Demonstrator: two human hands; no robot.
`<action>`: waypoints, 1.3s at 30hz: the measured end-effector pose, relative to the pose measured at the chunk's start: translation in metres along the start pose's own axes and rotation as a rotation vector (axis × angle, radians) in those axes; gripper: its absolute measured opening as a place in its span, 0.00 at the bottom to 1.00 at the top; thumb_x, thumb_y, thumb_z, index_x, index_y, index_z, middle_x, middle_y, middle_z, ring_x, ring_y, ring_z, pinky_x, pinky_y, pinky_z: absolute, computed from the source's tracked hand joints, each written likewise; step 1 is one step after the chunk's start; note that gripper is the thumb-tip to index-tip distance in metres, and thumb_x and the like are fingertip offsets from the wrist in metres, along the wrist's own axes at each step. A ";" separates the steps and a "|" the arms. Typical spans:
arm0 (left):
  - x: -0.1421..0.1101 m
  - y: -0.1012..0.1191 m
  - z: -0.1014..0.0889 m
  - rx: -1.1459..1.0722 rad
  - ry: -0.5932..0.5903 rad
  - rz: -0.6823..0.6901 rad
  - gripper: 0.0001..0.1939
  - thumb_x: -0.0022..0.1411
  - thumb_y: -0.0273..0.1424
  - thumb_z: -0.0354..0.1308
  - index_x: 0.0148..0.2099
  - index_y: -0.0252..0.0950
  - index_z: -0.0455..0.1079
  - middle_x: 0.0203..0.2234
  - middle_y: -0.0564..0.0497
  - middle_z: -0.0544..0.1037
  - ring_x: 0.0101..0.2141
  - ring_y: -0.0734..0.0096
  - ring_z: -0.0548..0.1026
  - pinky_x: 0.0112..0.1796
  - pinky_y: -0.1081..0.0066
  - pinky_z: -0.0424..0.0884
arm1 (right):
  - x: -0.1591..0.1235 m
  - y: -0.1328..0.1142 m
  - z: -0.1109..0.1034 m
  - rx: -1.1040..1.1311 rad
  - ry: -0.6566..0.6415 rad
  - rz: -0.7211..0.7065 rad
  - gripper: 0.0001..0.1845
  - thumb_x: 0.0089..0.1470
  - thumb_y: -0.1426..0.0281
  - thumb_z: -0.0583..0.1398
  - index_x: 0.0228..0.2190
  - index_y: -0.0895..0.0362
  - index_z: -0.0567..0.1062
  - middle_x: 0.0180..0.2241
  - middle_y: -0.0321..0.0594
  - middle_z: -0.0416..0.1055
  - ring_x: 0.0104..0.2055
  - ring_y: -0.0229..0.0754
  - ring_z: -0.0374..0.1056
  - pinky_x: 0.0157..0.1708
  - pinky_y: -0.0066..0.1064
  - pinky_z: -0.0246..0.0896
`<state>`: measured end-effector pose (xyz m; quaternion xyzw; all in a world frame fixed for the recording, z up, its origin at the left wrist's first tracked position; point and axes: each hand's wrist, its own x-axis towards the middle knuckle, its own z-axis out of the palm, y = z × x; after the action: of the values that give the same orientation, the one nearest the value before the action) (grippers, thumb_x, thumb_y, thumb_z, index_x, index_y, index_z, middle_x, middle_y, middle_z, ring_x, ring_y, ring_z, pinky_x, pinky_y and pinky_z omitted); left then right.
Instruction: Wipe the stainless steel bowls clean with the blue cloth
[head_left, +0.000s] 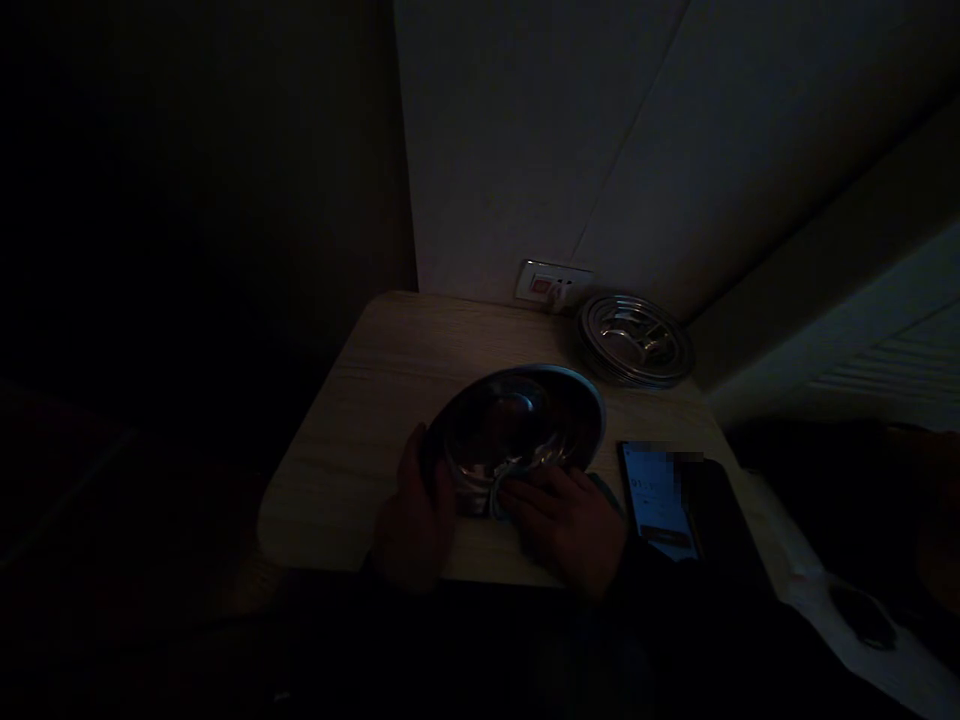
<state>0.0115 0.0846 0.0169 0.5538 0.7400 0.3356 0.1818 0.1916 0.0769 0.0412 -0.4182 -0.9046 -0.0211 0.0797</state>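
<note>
Metal dish (510,430): over the near-middle part of the tabletop, between the hands, its shiny inner face visible. Appears tilted; contact with the wood cannot be told in this light. Handling estimate: thin-walled, light to moderate, stiff, unlikely to break, slick on the polished face. Best hold: the rim, thumb to one side and fingers to the other.

Left hand (412,520): grasps the left rim. Right hand (566,520): fingers bent over a greenish cloth (606,492), pressing it to the near side of the dish. Cloth judged soft and limp.

Surface: pale wood-grain tabletop (337,470), rounded corners. Stack of metal plates (637,340), the top one divided, at the far right corner; lit phone (658,500) right of the right hand.

Room: very dim. Pale wall (510,150) behind, with a socket (540,284) just above the table edge.
</note>
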 end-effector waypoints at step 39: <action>0.004 0.007 0.002 -0.031 0.107 0.180 0.16 0.59 0.32 0.47 0.48 0.36 0.68 0.37 0.45 0.78 0.30 0.68 0.77 0.27 0.73 0.70 | 0.044 -0.045 0.012 0.427 0.095 0.345 0.17 0.52 0.77 0.52 0.43 0.55 0.71 0.33 0.38 0.73 0.36 0.38 0.66 0.33 0.27 0.60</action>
<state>0.0159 0.0902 0.0205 0.5963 0.6909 0.3909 0.1197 0.1274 0.0819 0.0383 -0.5384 -0.7993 0.1641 0.2105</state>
